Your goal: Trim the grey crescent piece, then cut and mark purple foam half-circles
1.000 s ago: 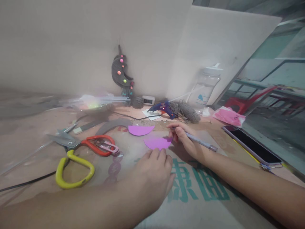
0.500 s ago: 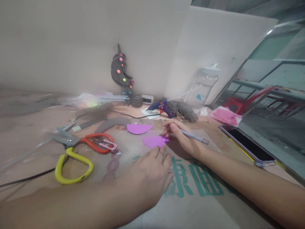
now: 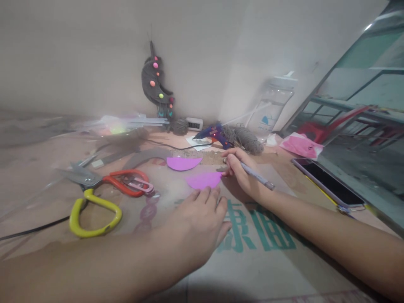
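My left hand lies on the work surface with its fingers stretched forward, the fingertips resting on the near, straight-to-curved edge of a purple paper half circle. In my right hand is a pen, its back end slanting toward me on the right. The right fingertips are at the right corner of that same half circle; I cannot make out the pen's tip clearly. A second purple half circle sits just behind, by a dark grey curved piece.
Scissors with red and yellow handles lie left, a pink clip on them. Behind are a glue gun, grey yarn, a timer and a bottle. A crescent ornament hangs behind; a phone lies right.
My right hand and the pen have shifted slightly left over the half circle. My left fingers have spread a little on the paper. The whole view has tilted downward somewhat.
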Tool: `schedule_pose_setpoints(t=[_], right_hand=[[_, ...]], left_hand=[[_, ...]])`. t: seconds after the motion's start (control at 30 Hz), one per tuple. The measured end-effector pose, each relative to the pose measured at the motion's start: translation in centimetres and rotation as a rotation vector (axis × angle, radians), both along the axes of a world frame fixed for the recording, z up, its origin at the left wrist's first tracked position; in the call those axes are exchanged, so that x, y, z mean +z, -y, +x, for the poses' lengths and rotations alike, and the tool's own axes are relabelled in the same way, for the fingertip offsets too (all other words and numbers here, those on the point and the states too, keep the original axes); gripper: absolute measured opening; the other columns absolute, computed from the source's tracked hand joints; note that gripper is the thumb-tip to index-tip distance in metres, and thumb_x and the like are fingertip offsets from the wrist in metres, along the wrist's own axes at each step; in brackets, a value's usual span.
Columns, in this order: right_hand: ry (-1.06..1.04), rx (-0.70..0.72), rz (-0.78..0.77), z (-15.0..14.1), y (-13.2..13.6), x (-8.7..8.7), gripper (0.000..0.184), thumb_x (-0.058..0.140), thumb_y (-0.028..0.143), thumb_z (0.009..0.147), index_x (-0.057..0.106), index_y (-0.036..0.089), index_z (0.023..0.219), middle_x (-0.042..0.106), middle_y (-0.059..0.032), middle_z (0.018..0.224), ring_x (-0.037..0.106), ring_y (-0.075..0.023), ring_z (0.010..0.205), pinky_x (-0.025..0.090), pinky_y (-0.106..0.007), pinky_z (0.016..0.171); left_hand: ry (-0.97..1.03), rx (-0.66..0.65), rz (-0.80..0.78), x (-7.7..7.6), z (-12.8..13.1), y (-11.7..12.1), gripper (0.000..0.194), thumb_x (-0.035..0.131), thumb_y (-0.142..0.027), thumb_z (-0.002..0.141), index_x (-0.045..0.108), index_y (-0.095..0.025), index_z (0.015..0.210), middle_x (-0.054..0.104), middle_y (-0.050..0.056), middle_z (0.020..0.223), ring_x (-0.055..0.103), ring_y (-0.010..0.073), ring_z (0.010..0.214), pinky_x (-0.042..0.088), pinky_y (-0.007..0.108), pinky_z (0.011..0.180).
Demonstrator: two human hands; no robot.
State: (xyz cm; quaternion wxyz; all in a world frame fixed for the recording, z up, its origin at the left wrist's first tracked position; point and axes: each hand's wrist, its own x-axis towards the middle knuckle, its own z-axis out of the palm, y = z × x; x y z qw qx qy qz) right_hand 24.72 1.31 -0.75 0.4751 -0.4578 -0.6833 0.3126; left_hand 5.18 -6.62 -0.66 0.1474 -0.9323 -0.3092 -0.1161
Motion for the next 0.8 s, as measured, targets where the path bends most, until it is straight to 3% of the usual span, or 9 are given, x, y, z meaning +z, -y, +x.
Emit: schedule_pose_setpoints(t=[0.13, 0.23, 0.3, 0.47, 0.8], right_hand=[[0.072, -0.036, 0.083, 0.1, 0.3, 0.5, 0.044, 0.044, 0.061, 0.097, 0.066, 0.024, 0.107, 0.06, -0.0011, 0.081, 0.059, -0.0145, 0.067, 0.055, -0.031, 0.069], [0.191, 0.04, 0.06, 0.0, 0.6, 1.2, 0.05, 0.04, 0.059, 0.099, 0.073, 0.022, 0.096, 0.06, -0.0029, 0.074, 0.06, -0.0175, 0.071, 0.051, -0.032, 0.068], [0.258, 0.085, 0.02, -0.4, 0.8, 1.7, 0.042, 0.047, 0.052, 0.098, 0.074, 0.021, 0.087, 0.063, -0.0028, 0.072, 0.062, -0.0186, 0.073, 0.05, -0.033, 0.069], [0.188, 0.063, 0.023, -1.7, 0.7, 1.9, 0.004, 0.06, 0.026, 0.085, 0.059, 0.022, 0.084, 0.062, 0.0023, 0.075, 0.056, -0.0132, 0.065, 0.044, -0.027, 0.061], [0.114, 0.052, -0.046, -1.5, 0.9, 2.3, 0.009, 0.057, 0.026, 0.082, 0.049, 0.023, 0.082, 0.052, 0.0042, 0.073, 0.051, -0.013, 0.066, 0.04, -0.028, 0.063]], left_hand=[[-0.006, -0.012, 0.024, 0.1, 0.0, 0.0, 0.046, 0.038, -0.037, 0.103, 0.061, -0.006, 0.128, 0.065, 0.023, 0.131, 0.065, 0.0346, 0.115, 0.051, 0.045, 0.092], [0.0, -0.02, 0.021, 0.3, 0.0, 0.1, 0.043, 0.038, -0.034, 0.103, 0.061, -0.006, 0.126, 0.066, 0.023, 0.129, 0.066, 0.0333, 0.113, 0.05, 0.045, 0.092], [0.011, -0.013, -0.004, 0.3, 0.1, 0.2, 0.044, 0.037, -0.035, 0.104, 0.061, -0.005, 0.126, 0.067, 0.023, 0.126, 0.065, 0.0337, 0.113, 0.051, 0.045, 0.09], [0.043, 0.019, -0.071, 0.1, 0.2, 0.0, 0.054, 0.039, -0.048, 0.102, 0.061, -0.004, 0.125, 0.067, 0.023, 0.12, 0.062, 0.0354, 0.112, 0.051, 0.044, 0.087], [0.077, 0.021, -0.076, 0.3, 0.2, -0.1, 0.053, 0.041, -0.05, 0.101, 0.065, -0.007, 0.118, 0.068, 0.019, 0.112, 0.062, 0.0335, 0.1, 0.051, 0.045, 0.083]])
